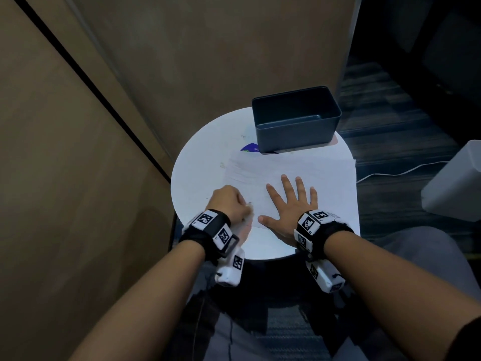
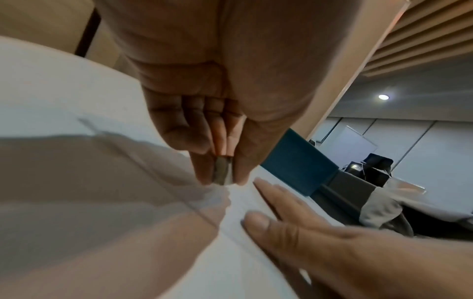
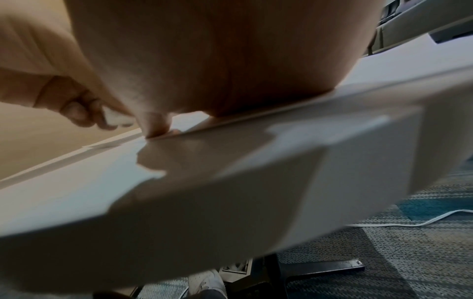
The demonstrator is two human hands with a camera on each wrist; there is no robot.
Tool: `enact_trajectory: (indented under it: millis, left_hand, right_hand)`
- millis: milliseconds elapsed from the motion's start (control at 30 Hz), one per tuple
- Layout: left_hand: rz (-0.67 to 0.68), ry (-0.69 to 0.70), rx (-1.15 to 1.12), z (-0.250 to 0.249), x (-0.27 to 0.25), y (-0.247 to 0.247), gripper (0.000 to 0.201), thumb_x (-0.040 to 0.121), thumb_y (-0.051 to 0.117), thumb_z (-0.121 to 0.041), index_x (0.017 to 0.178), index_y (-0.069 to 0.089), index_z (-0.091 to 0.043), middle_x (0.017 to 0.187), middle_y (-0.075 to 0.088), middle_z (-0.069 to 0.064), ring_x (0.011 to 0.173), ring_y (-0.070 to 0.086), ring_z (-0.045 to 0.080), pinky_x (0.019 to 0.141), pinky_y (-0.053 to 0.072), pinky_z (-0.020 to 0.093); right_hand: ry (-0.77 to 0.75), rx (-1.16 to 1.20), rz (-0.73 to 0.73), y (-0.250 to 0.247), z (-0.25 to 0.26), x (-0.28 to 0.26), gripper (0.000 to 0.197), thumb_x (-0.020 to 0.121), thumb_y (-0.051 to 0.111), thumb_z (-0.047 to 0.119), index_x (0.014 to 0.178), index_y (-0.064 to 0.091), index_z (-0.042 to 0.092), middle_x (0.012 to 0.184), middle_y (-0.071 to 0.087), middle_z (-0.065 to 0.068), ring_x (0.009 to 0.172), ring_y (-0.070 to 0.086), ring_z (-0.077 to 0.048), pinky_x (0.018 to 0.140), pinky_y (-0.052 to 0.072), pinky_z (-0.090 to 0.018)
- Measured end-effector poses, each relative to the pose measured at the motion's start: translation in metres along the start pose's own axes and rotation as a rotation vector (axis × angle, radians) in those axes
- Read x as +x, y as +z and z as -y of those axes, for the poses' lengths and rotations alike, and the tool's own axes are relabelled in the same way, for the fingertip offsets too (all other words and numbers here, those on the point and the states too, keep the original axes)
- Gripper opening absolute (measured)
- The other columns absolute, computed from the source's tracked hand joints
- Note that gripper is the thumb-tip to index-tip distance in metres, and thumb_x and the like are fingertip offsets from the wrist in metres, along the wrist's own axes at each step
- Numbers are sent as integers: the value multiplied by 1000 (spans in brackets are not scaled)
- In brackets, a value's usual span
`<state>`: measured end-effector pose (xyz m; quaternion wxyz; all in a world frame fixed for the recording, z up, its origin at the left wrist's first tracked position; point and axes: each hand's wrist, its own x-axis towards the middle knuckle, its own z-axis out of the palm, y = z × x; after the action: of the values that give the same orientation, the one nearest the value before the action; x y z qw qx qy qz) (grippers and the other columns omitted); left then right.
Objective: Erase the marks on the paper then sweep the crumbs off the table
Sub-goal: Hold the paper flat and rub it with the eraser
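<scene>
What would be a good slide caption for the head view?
Left hand rubs eraser on paper; right hand flat.

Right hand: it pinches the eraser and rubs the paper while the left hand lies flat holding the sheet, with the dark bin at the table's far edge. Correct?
Hands are swapped. In the head view the left hand works at the paper, and the left wrist view shows it pinching the eraser; the right hand lies flat on the sheet. The dark bin is at the table's far edge.

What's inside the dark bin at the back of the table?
The dark bin shows only a bare floor and walls from the head view. Its near wall hides the front strip of the floor, so small items there cannot be ruled out.
</scene>
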<state>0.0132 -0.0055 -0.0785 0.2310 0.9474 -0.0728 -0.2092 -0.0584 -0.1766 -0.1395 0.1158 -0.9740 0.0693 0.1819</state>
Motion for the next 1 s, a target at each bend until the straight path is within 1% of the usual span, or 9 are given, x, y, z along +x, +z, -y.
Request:
enact_trajectory:
  millis: [100,233,433,567,633,700,800,900,1000]
  left_hand:
    - [-23,-80,36,18,6,-6,17,80,76,-27,76,71,-11,82,72,6,78,68,22,68,51,26]
    - [-155,-138,221,25,11,-31,23,87,68,-28,87,69,-5,94,70,16,85,66,35,71,53,34]
    - [-50,3,41,1,-6,-3,14,84,71,-27,77,65,-16,87,70,5,85,67,24,77,55,31]
    - [-118,-105,84,29,-4,-11,22,83,72,-33,77,68,-13,86,71,8,84,67,28,73,53,31]
    - [-152,-156,190,34,3,-25,23,85,70,-32,83,71,-9,90,71,12,85,67,31,73,55,34]
    - [-168,-130,231,28,5,-29,22,86,69,-29,89,72,-7,94,71,14,87,67,33,75,56,35]
    - [-80,-51,103,12,-4,-12,17,83,72,-27,79,71,-10,83,72,7,82,67,24,72,54,30]
    - [-15,-88,59,21,-8,-4,24,80,77,-34,72,73,-11,76,72,4,75,69,20,68,52,27]
    - [-82,-169,147,34,3,-22,28,82,75,-34,77,73,-7,81,73,10,76,68,26,66,51,29]
  right_hand:
    - [-12,3,-7,0,0,-1,86,82,17,83,150,-20,43,156,-39,2,144,-34,-31,115,-15,-61]
    - [2,6,-28,2,-3,-3,86,81,15,84,150,-19,44,156,-38,3,144,-33,-31,115,-15,-61]
    - [1,10,-20,1,-1,-1,86,81,16,84,150,-19,44,156,-38,3,144,-34,-31,115,-15,-61]
    - [-16,11,-37,3,1,0,86,81,15,84,150,-19,44,156,-38,3,144,-34,-31,114,-16,-61]
    - [-11,17,-40,5,-1,-1,87,80,16,84,150,-19,44,156,-38,3,144,-34,-31,114,-16,-61]
    - [-6,11,-32,6,-2,-2,87,81,16,84,150,-19,44,156,-39,3,144,-35,-31,114,-17,-61]
    - [-6,9,-31,3,-4,-1,87,81,15,84,150,-19,44,156,-39,2,144,-34,-31,114,-16,-61]
    - [-16,13,-21,1,0,1,87,82,16,83,149,-20,43,156,-39,2,143,-35,-31,114,-17,-61]
    - [-16,17,-29,3,-2,0,87,81,15,84,150,-19,44,156,-39,2,143,-35,-31,114,-16,-61]
